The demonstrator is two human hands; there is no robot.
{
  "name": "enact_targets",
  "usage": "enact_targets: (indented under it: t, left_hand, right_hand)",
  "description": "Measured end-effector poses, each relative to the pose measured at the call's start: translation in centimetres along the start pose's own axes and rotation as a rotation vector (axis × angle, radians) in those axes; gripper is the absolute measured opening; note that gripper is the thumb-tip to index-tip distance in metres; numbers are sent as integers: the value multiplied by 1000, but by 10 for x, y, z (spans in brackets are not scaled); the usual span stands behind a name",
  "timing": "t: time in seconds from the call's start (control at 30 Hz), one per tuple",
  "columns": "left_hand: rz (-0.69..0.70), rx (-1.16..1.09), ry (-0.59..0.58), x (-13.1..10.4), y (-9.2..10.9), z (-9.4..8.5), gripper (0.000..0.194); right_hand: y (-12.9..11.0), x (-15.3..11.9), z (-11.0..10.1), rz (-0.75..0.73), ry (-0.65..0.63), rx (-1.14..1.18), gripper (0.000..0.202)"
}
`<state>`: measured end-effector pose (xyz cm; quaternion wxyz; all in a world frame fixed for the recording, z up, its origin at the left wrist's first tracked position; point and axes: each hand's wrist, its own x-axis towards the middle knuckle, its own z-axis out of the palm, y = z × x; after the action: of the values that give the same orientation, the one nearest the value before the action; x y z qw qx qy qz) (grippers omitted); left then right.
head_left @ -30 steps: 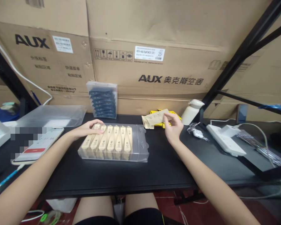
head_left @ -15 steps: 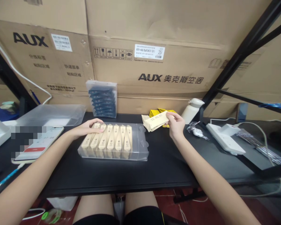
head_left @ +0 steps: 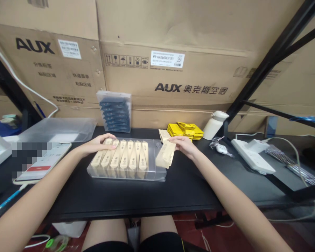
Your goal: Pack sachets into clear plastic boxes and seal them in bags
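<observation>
A clear plastic box [head_left: 157, 174] lies on the black table with several cream sachets [head_left: 116, 160] standing in a row inside it. Its right end is open, with flaps sticking out. My left hand [head_left: 99, 145] grips the box at its far left corner, thumb over the top and fingers behind. At the open right end, my right hand [head_left: 183, 146] pinches another cream sachet [head_left: 165, 156] by its upper edge, tilted, its lower part by the flap. Behind that sachet lies one more cream packet [head_left: 163, 135], partly hidden.
Yellow packets [head_left: 185, 130] and a white bottle [head_left: 215, 124] stand behind my right hand. A clear box of dark blue packets [head_left: 114, 112] is upright at the back. To the left lies a phone [head_left: 46, 161]; right, an earphone case [head_left: 222, 149] and power strip [head_left: 253, 155].
My right hand has brought the cream sachet left and down to the box's open end, turning it more upright. The yellow packets show more fully. My left hand stays on the box.
</observation>
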<state>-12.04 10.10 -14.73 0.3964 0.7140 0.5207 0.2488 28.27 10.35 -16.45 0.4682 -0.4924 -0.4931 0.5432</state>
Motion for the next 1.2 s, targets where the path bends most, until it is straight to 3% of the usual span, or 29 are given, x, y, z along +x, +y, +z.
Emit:
enact_targets:
  t: [0.13,0.3,0.5,0.77,1.0,1.2]
  left_hand:
    - [-19,-13,3,-2,3,0,53]
    - [-22,-16,-6,-3,4,0,53]
    - [2,-7,1,-1,1,0,53]
    - [-9,-6,30,-4,7,1,55]
    - [-27,-26,14,-5,9,1,54]
    - [-12,-15,-1,-2,3,-1,54]
  right_hand:
    - [4,0,0,47,-93,-44,15]
    - [5,2,-3,-13,-71,-97,22]
    - [2,-9,6,-64,-184,-176,31]
    - [2,-17,23,-152,-114,-230,27]
    - [-1,-17,16,-193,-253,-259,28]
    - [0,-20,16,-55,-400,-301,33]
